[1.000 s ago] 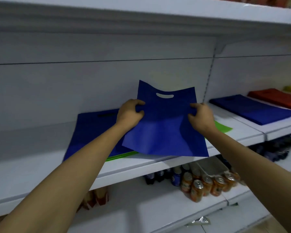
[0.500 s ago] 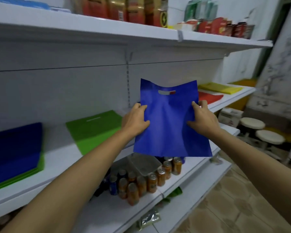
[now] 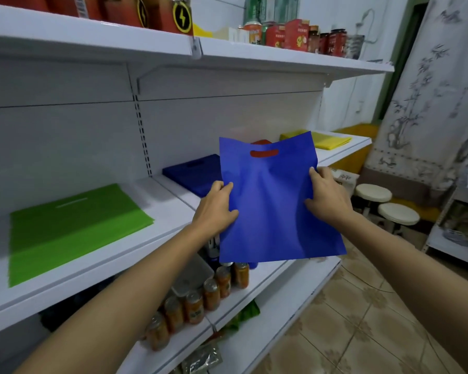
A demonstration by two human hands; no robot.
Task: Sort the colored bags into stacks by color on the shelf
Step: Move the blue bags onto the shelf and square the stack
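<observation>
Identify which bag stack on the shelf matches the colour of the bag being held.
The dark blue stack, lying just behind the held blue bag, between the green stack on the left and the red and yellow ones on the right.

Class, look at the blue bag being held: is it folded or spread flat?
Spread, unfolded. The blue bag hangs full-length between the left hand and right hand, its cut-out handle uppermost; only slight creases show.

Person: two bare forearms, no sleeves in view; left hand (image 3: 216, 209) and right hand (image 3: 326, 197) ungloved, no rings.
</observation>
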